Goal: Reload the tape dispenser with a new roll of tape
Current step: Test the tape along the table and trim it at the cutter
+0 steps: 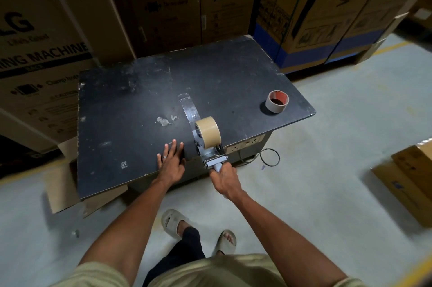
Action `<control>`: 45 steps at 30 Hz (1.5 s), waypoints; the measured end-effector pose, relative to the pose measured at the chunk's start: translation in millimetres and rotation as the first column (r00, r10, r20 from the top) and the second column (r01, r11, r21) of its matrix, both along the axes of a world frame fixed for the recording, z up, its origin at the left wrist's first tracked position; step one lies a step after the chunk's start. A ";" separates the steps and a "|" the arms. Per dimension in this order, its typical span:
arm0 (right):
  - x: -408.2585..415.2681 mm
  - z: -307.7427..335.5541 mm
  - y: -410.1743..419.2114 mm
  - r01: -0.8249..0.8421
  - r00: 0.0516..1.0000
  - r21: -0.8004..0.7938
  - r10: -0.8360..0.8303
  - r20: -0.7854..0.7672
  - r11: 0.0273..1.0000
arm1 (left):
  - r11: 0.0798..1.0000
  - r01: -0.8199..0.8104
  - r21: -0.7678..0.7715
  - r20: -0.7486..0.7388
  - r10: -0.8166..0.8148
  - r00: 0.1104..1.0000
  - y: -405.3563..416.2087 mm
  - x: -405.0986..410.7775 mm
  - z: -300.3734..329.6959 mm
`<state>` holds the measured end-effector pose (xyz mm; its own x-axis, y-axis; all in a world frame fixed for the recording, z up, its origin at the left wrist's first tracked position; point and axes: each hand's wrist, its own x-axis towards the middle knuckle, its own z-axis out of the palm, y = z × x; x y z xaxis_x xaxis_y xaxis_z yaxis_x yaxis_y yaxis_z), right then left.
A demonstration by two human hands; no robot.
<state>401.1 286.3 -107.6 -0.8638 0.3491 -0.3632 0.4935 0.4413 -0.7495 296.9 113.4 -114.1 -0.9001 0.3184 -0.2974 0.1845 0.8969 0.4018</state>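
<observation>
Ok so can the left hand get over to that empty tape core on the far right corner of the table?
Probably yes. The left hand lies flat and free on the black table, but the tape dispenser held by the right hand stands between it and the empty core, so it must reach over or around.

Scuffed matt black table (140, 104), shiny metal dispenser (211, 160), glossy tape (190, 109)

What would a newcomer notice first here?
The tan tape roll on the metal tape dispenser, gripped by the right hand at the black table's near edge. A clear tape strip trails behind it; the left hand lies flat beside it.
</observation>
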 end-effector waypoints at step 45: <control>41.2 23.0 -7.3 -0.034 0.998 0.116 0.027 0.057 0.993 | 0.999 -0.010 -0.044 0.009 0.010 1.000 1.6 -1.7 1.7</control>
